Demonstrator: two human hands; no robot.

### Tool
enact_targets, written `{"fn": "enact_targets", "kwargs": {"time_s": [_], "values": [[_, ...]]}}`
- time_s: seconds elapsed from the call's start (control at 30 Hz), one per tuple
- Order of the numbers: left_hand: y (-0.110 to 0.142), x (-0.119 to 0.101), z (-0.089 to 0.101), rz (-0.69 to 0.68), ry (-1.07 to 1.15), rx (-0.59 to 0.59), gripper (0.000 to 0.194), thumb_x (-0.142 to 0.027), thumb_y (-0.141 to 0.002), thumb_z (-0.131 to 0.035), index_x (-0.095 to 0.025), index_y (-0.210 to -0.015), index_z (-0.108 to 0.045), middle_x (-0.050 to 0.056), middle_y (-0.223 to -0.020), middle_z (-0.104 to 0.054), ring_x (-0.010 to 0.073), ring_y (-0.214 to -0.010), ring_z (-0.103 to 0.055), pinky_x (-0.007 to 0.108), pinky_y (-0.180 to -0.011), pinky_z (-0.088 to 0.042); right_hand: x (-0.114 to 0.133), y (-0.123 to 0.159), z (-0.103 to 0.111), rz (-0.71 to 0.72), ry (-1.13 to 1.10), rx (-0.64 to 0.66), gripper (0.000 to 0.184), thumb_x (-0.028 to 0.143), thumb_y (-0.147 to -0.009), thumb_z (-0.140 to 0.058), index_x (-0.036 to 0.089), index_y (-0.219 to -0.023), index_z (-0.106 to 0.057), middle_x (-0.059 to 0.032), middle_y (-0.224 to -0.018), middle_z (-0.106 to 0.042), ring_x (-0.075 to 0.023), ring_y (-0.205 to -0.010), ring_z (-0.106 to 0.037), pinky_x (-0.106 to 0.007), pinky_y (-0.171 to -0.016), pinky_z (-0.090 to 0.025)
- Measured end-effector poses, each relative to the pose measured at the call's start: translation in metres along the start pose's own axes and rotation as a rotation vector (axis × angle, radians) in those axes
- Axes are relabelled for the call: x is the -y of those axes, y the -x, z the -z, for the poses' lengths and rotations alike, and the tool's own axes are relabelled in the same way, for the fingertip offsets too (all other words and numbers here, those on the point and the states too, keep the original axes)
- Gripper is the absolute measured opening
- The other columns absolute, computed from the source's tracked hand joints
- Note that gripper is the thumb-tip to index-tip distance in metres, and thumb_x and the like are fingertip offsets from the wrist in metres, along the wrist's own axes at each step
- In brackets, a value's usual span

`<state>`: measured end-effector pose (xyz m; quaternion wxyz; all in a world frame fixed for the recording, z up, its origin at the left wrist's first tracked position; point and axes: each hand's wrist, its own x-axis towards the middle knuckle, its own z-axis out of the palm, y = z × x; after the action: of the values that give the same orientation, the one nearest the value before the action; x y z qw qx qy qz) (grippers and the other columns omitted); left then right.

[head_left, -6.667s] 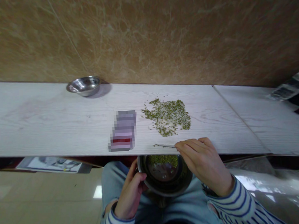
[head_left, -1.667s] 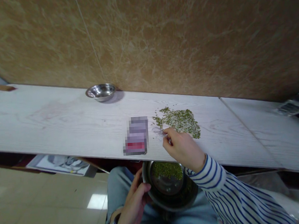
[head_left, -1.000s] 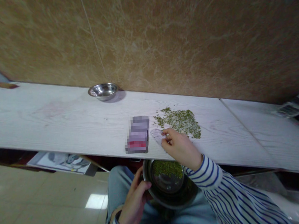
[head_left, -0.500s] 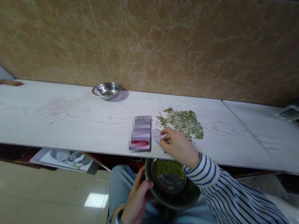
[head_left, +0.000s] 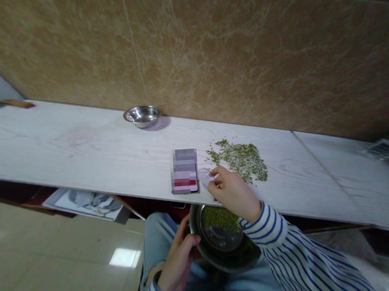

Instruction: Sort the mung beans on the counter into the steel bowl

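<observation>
My left hand (head_left: 183, 256) is closed on the rim of a large metal bowl (head_left: 224, 260), thumb over the edge. The bowl rests at my lap under the table's front edge, with small green beans (head_left: 220, 218) inside it. Over the table's edge reaches my right hand (head_left: 232, 189), its fingers pinching a small clear plastic piece with a rounded outline (head_left: 204, 176); its exact kind is unclear. Just beyond that hand, more green beans (head_left: 243, 158) lie scattered on the white tabletop. A phone (head_left: 184, 172), its screen blurred out, lies left of the clear piece.
A small shallow metal bowl (head_left: 142, 117) stands at the back of the table (head_left: 93, 156), against the brown wall (head_left: 209, 61). An open drawer (head_left: 86, 205) juts out below at left. A dark item in clear wrapping (head_left: 387, 147) sits at the far right.
The view has shifted slightly, so the tabletop things sit a little further right. Both hands keep nearly the same pose and hold.
</observation>
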<state>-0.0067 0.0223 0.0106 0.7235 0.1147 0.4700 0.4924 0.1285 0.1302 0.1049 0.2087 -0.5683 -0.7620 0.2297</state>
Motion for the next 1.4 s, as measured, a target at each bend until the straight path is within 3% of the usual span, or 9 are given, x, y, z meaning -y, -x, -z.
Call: {"fn": "enact_targets", "kwargs": {"time_s": [0.47,1.07,1.4], "values": [[0.0,0.003,-0.001,-0.004,-0.02,-0.002,0.06,-0.019,-0.068,-0.059,-0.022,-0.126,-0.048,0.007,-0.12,-0.062,0.0247,-0.1,-0.059,0.032,-0.07,-0.048,-0.001,0.012,-0.003,0.013,-0.023,-0.016,0.015,0.021,-0.08,-0.048,0.022,-0.094,-0.053,0.0026,-0.064,-0.064,-0.0121,-0.055,-0.057,-0.022,-0.055,-0.035],[0.002,0.002,-0.002,-0.012,-0.02,0.0,0.056,-0.018,-0.067,-0.059,-0.022,-0.122,-0.052,0.006,-0.115,-0.064,0.0233,-0.096,-0.06,0.032,-0.072,-0.048,-0.008,0.029,-0.002,-0.088,-0.059,-0.021,0.02,0.022,-0.08,-0.048,0.021,-0.099,-0.053,0.0001,-0.068,-0.067,-0.0141,-0.057,-0.059,-0.024,-0.054,-0.036],[0.0,0.003,0.0,0.005,-0.024,-0.024,0.061,-0.019,-0.065,-0.061,-0.023,-0.125,-0.05,0.006,-0.116,-0.064,0.0236,-0.094,-0.061,0.031,-0.069,-0.048,-0.012,0.023,-0.003,-0.07,-0.016,-0.031,0.02,0.02,-0.08,-0.047,0.02,-0.099,-0.053,0.0008,-0.064,-0.065,-0.013,-0.054,-0.057,-0.023,-0.053,-0.034]]}}
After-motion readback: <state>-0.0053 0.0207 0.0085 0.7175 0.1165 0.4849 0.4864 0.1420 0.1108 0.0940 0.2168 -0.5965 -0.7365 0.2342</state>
